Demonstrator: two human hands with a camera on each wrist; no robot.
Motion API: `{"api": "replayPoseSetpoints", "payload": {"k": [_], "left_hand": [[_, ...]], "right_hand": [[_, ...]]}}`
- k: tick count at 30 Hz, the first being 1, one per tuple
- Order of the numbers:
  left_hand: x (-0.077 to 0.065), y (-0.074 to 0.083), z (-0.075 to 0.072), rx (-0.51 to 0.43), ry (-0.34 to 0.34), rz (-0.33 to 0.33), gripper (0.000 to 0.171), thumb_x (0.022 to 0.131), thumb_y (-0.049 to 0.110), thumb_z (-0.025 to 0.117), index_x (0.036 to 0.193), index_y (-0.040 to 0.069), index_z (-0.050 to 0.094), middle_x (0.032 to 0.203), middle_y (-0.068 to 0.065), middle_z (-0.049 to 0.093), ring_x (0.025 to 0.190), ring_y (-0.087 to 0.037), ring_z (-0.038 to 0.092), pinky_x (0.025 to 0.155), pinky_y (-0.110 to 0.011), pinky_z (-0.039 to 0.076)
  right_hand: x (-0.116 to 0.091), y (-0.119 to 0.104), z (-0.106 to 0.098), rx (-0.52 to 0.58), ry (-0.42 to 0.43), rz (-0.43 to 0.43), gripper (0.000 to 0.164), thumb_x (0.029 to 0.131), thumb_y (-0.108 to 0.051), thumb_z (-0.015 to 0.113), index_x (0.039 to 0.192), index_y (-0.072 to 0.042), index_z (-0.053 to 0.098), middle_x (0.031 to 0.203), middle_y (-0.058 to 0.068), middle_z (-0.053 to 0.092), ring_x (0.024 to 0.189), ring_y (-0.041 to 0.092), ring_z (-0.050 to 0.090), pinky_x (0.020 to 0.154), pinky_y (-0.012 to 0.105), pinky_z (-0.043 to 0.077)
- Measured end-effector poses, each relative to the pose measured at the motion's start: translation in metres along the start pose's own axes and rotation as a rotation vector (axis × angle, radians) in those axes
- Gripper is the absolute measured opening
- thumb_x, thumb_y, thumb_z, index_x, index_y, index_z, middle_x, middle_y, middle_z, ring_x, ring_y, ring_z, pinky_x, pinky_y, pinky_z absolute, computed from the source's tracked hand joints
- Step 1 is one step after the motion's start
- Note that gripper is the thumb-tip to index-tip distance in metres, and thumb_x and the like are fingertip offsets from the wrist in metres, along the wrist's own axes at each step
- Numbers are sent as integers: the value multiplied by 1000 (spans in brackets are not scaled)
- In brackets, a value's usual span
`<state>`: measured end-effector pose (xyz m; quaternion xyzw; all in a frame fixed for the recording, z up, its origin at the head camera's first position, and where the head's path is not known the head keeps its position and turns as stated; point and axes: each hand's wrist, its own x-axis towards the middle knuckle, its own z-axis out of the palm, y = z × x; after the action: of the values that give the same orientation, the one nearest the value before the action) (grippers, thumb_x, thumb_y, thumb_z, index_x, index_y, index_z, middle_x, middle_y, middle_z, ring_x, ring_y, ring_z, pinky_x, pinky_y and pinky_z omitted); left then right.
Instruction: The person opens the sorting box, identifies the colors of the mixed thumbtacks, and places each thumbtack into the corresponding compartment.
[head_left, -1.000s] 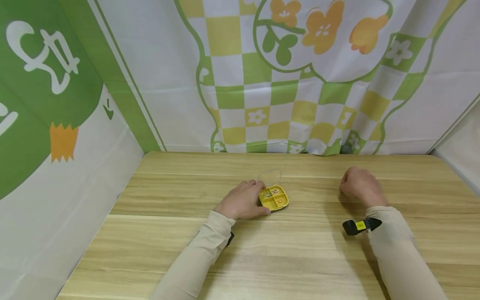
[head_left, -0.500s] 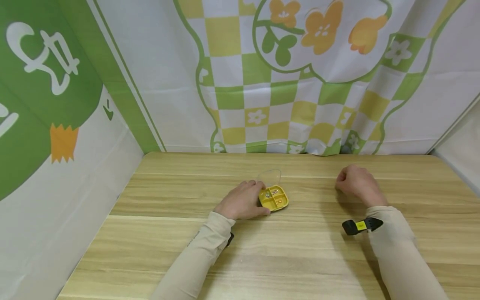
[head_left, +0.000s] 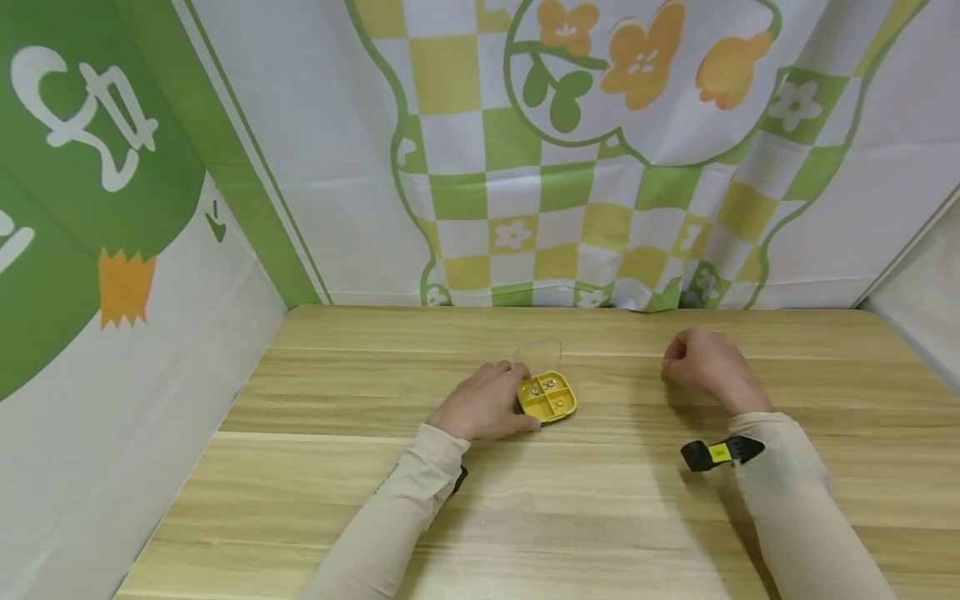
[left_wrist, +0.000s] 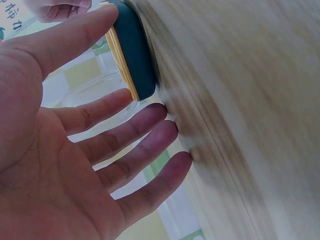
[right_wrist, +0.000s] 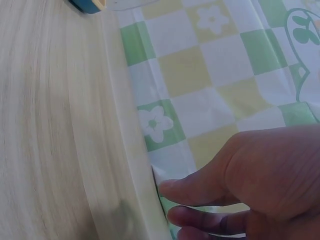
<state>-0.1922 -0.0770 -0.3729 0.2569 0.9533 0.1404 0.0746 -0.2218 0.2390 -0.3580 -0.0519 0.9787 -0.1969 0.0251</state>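
Note:
A small yellow pill box (head_left: 547, 397) with four compartments and a dark green outer shell stands on the table. Its clear lid (head_left: 542, 354) is swung open toward the back. Tiny ring-like pieces (head_left: 551, 384) lie in some compartments, too small to name. My left hand (head_left: 486, 402) grips the box by its left side, thumb at the near edge and index finger at the far one. The other left fingertips rest on the table (left_wrist: 235, 95). Off to the right, my right hand (head_left: 712, 367) hovers apart from the box, fingers loosely bent. Between its thumb and index finger (right_wrist: 205, 216) a gap shows nothing.
The wooden table (head_left: 600, 517) meets a printed checkered curtain (head_left: 570, 200) at its back edge. A green and white cloth wall (head_left: 225, 333) borders the left side. A black strap (head_left: 723, 452) circles the right wrist.
My right hand has drifted slightly left, toward the box, with the thumb and index finger turned more into view. The left hand and the box have stayed where they were.

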Motion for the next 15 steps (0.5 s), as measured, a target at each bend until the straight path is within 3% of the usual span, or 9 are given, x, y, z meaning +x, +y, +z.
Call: {"api": "replayPoseSetpoints", "payload": {"k": [15], "left_hand": [[0, 0, 1, -2, 0, -3, 67, 76, 48, 69, 127, 9, 49, 118, -6, 54, 106, -21, 50, 90, -34, 40]], "right_hand": [[1, -13, 5, 28, 39, -83, 8, 80, -17, 62, 81, -9, 64, 76, 2, 58, 70, 20, 52, 64, 36, 41]]}}
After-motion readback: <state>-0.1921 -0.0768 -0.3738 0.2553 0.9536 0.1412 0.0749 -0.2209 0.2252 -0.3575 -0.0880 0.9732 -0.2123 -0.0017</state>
